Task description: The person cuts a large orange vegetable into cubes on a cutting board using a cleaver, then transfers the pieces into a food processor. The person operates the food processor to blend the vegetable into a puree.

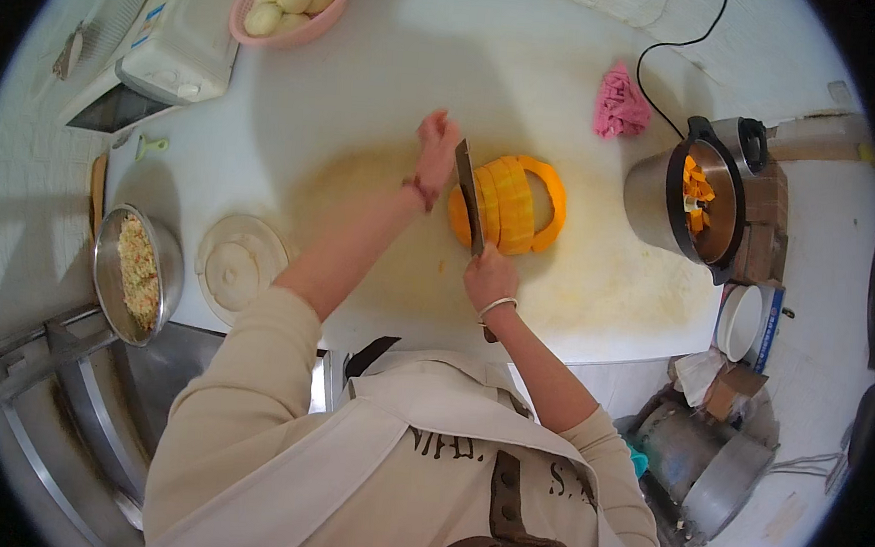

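Note:
My right hand (pixel 491 278) grips the handle of a kitchen knife (pixel 470 196), its blade pointing away from me over the left part of a peeled orange pumpkin (pixel 515 207). Cuts divide the pumpkin into thick strips, and a curved, hollow end piece (pixel 557 202) lies at its right side. Just left of the blade's far end is my left hand (pixel 437 152), with its fingers bent. It appears apart from the pumpkin; whether the fingers are fully closed is unclear. Pumpkin and knife are over a white, yellow-stained worktop (pixel 377 285).
At right, a steel blender bowl (pixel 656 200) holds orange cubes (pixel 698 195). A pink cloth (pixel 622 104) lies behind. Leftward are a steel bowl of chopped food (pixel 137 278), a clear lid (pixel 241 269), a green peeler (pixel 150 148) and a pink basket (pixel 290 35) of pale round vegetables.

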A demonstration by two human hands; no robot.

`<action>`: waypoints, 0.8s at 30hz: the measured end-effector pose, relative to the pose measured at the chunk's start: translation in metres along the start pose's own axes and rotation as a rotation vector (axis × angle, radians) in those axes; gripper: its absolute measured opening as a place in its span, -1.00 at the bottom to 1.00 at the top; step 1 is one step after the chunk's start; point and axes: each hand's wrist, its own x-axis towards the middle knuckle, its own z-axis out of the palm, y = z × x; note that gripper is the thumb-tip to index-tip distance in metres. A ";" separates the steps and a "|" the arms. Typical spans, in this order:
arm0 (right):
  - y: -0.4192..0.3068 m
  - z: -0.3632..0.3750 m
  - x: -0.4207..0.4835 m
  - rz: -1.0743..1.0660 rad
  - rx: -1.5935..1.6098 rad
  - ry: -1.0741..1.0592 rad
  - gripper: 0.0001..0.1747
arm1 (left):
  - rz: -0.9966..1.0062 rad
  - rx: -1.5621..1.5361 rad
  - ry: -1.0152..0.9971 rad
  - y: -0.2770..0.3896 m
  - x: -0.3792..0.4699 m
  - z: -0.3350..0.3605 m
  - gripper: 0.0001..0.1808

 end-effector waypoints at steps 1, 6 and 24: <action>0.003 0.001 0.000 0.014 0.010 0.016 -0.84 | 0.042 0.121 -0.012 0.005 -0.029 -0.006 -0.64; -0.004 -0.001 -0.002 -0.019 0.069 -0.015 -0.81 | 0.335 0.471 -0.105 -0.059 -0.100 -0.014 -0.67; 0.120 -0.070 -0.012 0.385 0.153 0.311 -0.78 | 0.919 1.026 -1.248 0.003 0.054 0.113 -0.63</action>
